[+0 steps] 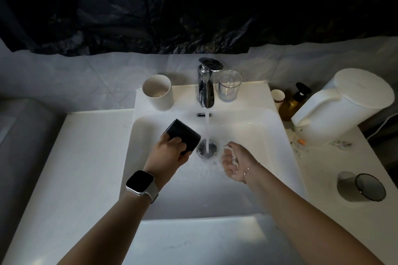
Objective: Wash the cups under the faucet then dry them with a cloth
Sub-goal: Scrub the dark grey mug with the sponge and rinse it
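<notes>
L hand (170, 153) w/ watch (140, 183) grips black cup (183, 134) tilted over sink (269, 135), just left of faucet (205, 86) stream. R hand (233, 162) clenches white cloth (231, 153) near drain (206, 148).

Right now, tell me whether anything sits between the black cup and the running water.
Nothing visible does. The left hand grips the black cup tilted over the sink, just left of the water stream, with only open basin between them. The right hand, squeezing something white, is on the stream's far side.
</notes>
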The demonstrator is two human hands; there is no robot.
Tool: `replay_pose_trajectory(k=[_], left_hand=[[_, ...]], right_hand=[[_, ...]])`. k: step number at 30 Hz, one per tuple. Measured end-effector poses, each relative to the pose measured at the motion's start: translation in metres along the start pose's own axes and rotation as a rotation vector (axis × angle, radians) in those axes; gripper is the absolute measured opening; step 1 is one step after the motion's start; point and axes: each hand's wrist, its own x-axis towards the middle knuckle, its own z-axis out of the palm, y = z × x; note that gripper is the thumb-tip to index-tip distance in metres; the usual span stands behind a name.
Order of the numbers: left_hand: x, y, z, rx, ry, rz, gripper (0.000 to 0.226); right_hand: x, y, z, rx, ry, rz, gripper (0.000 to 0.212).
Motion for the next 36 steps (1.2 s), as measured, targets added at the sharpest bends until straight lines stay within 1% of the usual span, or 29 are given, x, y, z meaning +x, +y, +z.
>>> replay_pose_trajectory(k=[1,3,4,6,8,9,11,13,14,15,16,17,19,22,24,26,28,31,33,36], left_hand=[[-0.001,0.000,-0.003,-0.047,-0.004,-0.047,0.036],[-0.001,0.001,-0.008,-0.265,0.023,-0.257,0.042],[0.000,0.003,-0.012,-0.447,0.030,-0.401,0.042],[-0.001,0.015,-0.016,-0.849,0.067,-0.670,0.033],[-0.005,0.032,-0.016,-1.097,0.102,-0.819,0.038],[-0.008,0.042,-0.015,-1.194,0.102,-0.856,0.041],[-0.011,0.061,-0.014,-1.404,0.085,-0.896,0.044],[-0.008,0.077,-0.013,-1.583,0.068,-0.926,0.045],[-0.005,0.085,-0.013,-1.641,0.049,-0.931,0.048],[-0.001,0.093,-0.013,-1.676,0.031,-0.930,0.052],[0.004,0.100,-0.013,-1.704,0.015,-0.929,0.053],[0.009,0.106,-0.014,-1.726,0.002,-0.931,0.053],[0.021,0.114,-0.015,-1.745,-0.013,-0.934,0.050],[0.041,0.120,-0.011,-1.784,-0.020,-0.916,0.044],[0.057,0.122,-0.008,-1.788,0.000,-0.902,0.030],[0.071,0.122,-0.005,-1.717,0.015,-0.890,0.022],[0.081,0.118,0.000,-1.632,0.019,-0.915,0.023],[0.086,0.105,0.012,-1.582,-0.004,-1.040,0.023],[0.084,0.095,0.024,-1.571,-0.026,-1.128,0.021],[0.082,0.085,0.037,-1.550,-0.061,-1.184,0.019]], right_hand=[[0.000,0.002,0.000,-0.011,0.010,-0.024,0.042],[-0.003,0.004,-0.002,-0.101,0.052,-0.113,0.040],[-0.007,0.005,-0.005,-0.208,0.093,-0.188,0.037],[-0.024,0.006,-0.011,-0.454,0.160,-0.379,0.030],[-0.043,0.007,-0.019,-0.563,0.108,-0.541,0.018],[-0.051,0.007,-0.025,-0.572,0.059,-0.585,0.027],[-0.063,0.009,-0.036,-0.633,0.001,-0.660,0.055],[-0.066,0.009,-0.046,-0.821,0.015,-0.751,0.075],[-0.068,0.009,-0.050,-0.937,0.033,-0.810,0.079],[-0.068,0.009,-0.054,-1.042,0.048,-0.895,0.077],[-0.069,0.009,-0.056,-1.128,0.069,-0.982,0.071],[-0.069,0.008,-0.058,-1.198,0.117,-1.059,0.061],[-0.071,0.001,-0.060,-1.324,0.266,-1.147,0.045],[-0.067,-0.015,-0.065,-1.351,0.419,-1.333,0.030],[-0.063,-0.029,-0.066,-1.327,0.493,-1.433,0.026],[-0.055,-0.044,-0.068,-1.290,0.574,-1.478,0.024],[-0.045,-0.060,-0.070,-1.255,0.651,-1.488,0.023],[-0.030,-0.090,-0.076,-1.212,0.740,-1.477,0.022],[-0.017,-0.112,-0.079,-1.255,0.809,-1.478,0.021],[0.004,-0.137,-0.081,-1.296,0.861,-1.415,0.021]])
